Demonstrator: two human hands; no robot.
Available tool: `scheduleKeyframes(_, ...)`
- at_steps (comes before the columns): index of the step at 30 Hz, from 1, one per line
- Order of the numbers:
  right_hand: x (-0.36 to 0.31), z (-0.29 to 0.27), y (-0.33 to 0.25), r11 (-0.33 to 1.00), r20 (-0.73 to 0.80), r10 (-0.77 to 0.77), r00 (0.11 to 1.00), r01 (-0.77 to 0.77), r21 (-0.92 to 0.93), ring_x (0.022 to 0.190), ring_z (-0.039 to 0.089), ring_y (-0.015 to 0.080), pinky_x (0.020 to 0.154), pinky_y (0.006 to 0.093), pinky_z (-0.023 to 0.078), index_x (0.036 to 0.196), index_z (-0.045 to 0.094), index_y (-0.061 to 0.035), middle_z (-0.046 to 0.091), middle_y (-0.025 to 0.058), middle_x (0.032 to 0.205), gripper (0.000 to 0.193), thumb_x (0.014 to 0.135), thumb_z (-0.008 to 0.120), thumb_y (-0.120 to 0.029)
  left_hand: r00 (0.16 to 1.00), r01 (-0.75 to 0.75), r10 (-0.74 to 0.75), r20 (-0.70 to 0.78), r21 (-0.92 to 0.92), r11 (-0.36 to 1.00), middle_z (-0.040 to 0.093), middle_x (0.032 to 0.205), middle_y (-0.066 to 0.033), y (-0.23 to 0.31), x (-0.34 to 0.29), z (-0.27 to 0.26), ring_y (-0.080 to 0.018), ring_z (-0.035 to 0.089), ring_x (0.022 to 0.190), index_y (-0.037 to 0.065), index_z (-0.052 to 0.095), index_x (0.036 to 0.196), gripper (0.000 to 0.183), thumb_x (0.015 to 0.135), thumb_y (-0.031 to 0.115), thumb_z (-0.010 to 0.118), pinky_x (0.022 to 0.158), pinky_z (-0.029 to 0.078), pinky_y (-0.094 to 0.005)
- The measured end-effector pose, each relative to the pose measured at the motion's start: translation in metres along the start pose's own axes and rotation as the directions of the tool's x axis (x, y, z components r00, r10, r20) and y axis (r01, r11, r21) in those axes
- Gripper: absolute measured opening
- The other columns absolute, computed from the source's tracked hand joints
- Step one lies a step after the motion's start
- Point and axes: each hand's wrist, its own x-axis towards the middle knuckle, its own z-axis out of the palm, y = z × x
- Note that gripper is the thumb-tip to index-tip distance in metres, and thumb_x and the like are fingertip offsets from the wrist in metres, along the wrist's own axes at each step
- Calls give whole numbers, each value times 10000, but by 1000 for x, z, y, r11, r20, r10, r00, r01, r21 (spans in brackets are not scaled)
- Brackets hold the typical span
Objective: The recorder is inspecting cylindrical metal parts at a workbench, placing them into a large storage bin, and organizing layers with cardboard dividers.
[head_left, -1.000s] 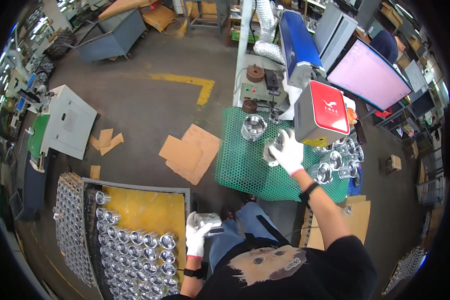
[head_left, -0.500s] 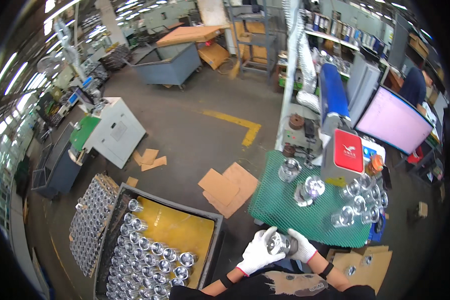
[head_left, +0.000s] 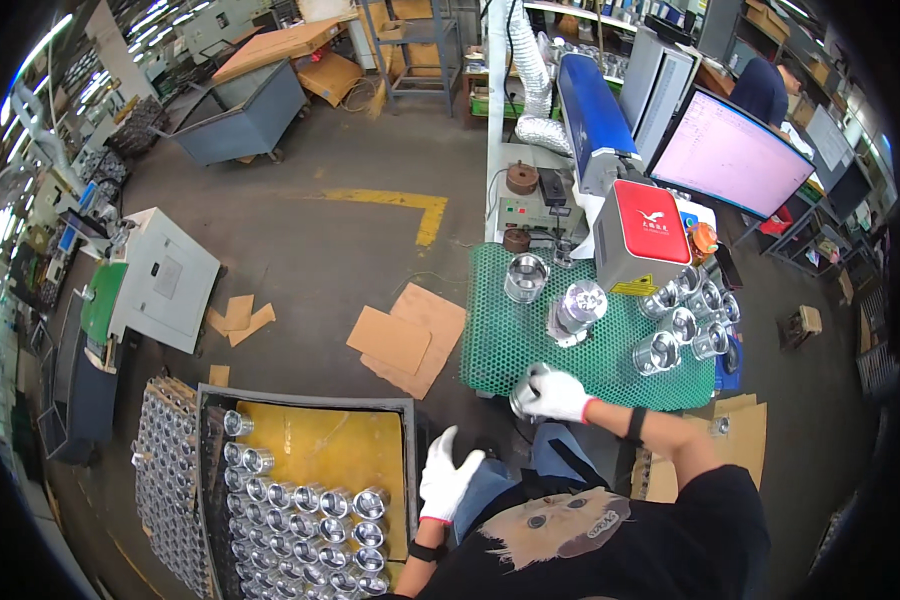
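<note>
My right hand (head_left: 558, 393), in a white knitted glove, is closed around a shiny metal piston (head_left: 521, 396) at the near edge of the green mesh mat (head_left: 480, 345). The glove covers part of that piston. My left hand (head_left: 448, 478), gloved too, is empty with its fingers apart, beside the right wall of the grey bin (head_left: 410, 440). Rows of pistons (head_left: 369, 503) stand in the bin on a yellow sheet (head_left: 340, 447). On the mat, one piston (head_left: 580, 306) sits under the red-and-grey machine head, with another piston (head_left: 526, 277) to its left.
A group of pistons (head_left: 657, 352) stands at the mat's right side, near the red-topped machine head (head_left: 645, 225). A monitor (head_left: 732, 152) is behind it. Cardboard sheets (head_left: 400, 340) lie on the floor. A stack of pistons (head_left: 170, 480) stands left of the bin. Another person (head_left: 763, 92) is at the far right.
My hands, both at the piston before, have parted. The right carries it forward to the mat's edge; the left has let go and moved left toward the bin. The view has shifted right.
</note>
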Motion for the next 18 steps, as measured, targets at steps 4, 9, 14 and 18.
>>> scheduleKeyframes(4, 75, -2, 20, 901, -192, -240, 952, 145, -409, 895, 645, 332, 796, 451, 500, 749, 684, -37, 665, 201, 857, 257, 765, 613, -284, 993, 81, -93, -72, -158, 984, 500, 1381, -173, -24, -9, -1, -318, 525, 1251, 88, 492, 1392, 672, 829, 355, 746, 1049, 432, -402)
scheduleKeyframes(9, 132, 4, 39, 896, -265, -196, 944, 62, -440, 743, 660, 297, 686, 431, 481, 693, 668, -107, 665, 99, 708, 116, 726, 616, -205, 989, 120, -130, -76, -132, 984, 506, 1369, -173, -24, -7, 4, -328, 549, 1217, 90, 498, 1386, 655, 833, 336, 746, 1024, 451, -424)
scheduleKeyframes(14, 98, -2, 18, 879, -396, -307, 865, 97, -467, 1014, 579, 313, 958, 454, 435, 1070, 594, -15, 624, 179, 1033, 313, 792, 565, -156, 982, 178, -184, -37, -124, 976, 530, 1339, -168, -17, 12, 23, -309, 548, 1206, 37, 513, 1371, 622, 832, 230, 754, 1025, 441, -401)
scheduleKeyframes(18, 2, 2, 37, 914, -285, -368, 885, 288, -287, 1090, 550, 320, 1024, 463, 393, 1172, 590, -63, 592, 155, 1123, 484, 761, 691, -300, 996, 46, -47, 80, 11, 999, 562, 1322, -159, 9, 52, 49, -310, 569, 1203, 110, 559, 1334, 606, 826, 395, 724, 1015, 458, -391)
